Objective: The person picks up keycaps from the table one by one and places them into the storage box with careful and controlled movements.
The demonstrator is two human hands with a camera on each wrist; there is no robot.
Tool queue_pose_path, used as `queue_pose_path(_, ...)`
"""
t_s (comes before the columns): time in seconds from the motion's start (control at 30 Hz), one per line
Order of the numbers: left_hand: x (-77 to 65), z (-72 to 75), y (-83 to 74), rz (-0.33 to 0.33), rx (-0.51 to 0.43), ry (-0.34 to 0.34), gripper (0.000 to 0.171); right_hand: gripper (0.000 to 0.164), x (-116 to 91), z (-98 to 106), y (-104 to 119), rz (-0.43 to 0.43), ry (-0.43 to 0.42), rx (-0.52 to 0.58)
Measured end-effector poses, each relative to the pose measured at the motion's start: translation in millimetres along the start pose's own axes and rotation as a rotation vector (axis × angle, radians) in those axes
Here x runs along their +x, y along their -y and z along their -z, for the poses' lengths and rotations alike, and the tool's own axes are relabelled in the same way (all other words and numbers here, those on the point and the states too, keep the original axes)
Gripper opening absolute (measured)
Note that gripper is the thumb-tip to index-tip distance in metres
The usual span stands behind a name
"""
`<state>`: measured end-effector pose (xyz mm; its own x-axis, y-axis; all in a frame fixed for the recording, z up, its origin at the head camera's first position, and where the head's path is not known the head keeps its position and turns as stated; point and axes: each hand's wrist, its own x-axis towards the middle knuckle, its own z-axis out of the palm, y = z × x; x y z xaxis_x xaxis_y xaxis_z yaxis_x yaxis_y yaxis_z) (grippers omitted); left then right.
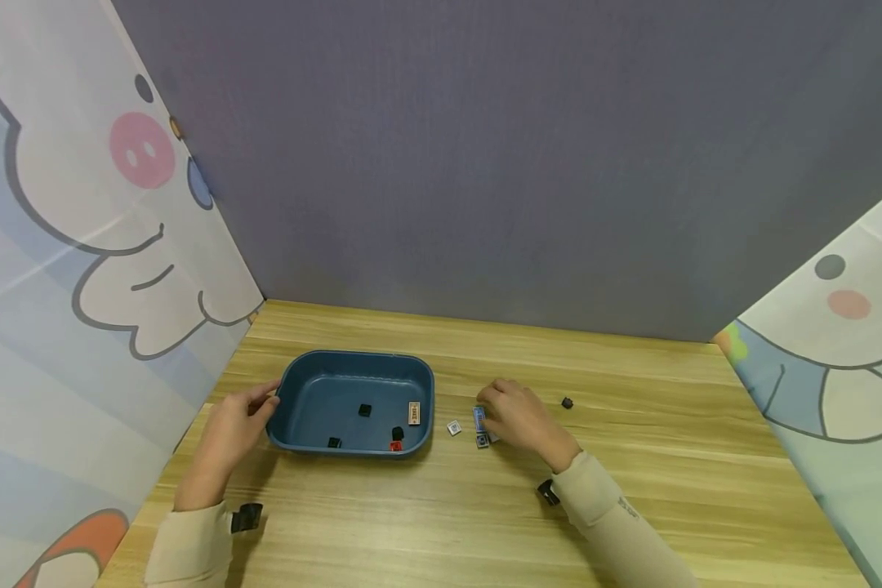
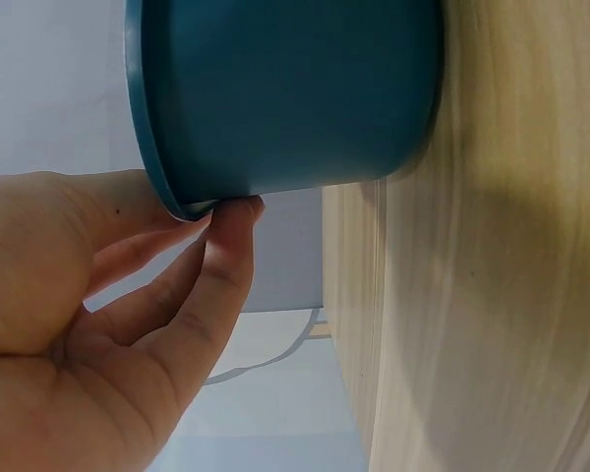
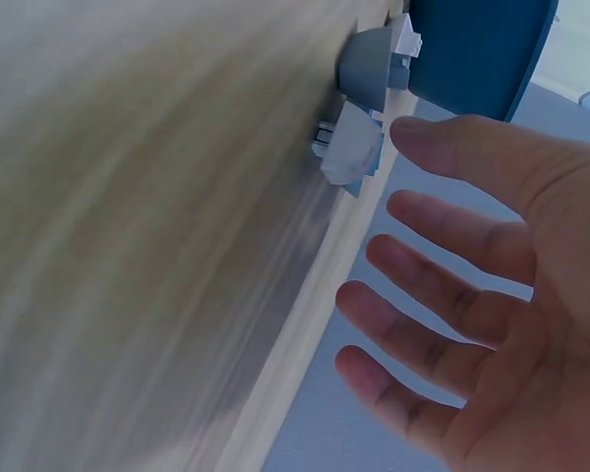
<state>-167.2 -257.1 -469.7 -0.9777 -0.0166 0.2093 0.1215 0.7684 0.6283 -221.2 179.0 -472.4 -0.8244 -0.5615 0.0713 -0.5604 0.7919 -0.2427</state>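
My left hand (image 1: 228,426) pinches the left rim of a dark blue tub (image 1: 305,445) between thumb and fingers. In the left wrist view, the thumb and fingertips (image 2: 236,218) meet at the tub's lip. My right hand (image 1: 522,416) hovers over small keycap-like pieces right of the tub, its fingers spread and loosely bent, holding nothing. Nearest it are a long blue piece (image 1: 478,418) and a dark square piece (image 1: 482,441); another is partly hidden under the hand. The right wrist view shows a tapered grey piece (image 3: 366,67) and a whitish one (image 3: 354,146) beside the fingertips.
Inside the tub lie a beige long piece (image 1: 414,413), a red piece (image 1: 396,446) and several black ones. A white square piece (image 1: 453,427) sits just right of the tub, a small black piece (image 1: 567,403) farther right. A grey panel (image 1: 485,163) rises behind the wooden table (image 1: 441,523).
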Motion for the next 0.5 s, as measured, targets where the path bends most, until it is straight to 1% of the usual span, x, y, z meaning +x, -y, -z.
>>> queue_pose_path(0.27, -0.1, 0.1, 0.2, 0.003, -0.005, 0.003, 0.034, 0.037, -5.4, -2.0, -1.9, 0.008, 0.019, 0.026)
queue_pose_path(0.5, -0.9, 0.5, 0.2, 0.013, -0.009, 0.011, 0.034, 0.038, -5.9, -4.3, -3.2, 0.001, 0.044, 0.015)
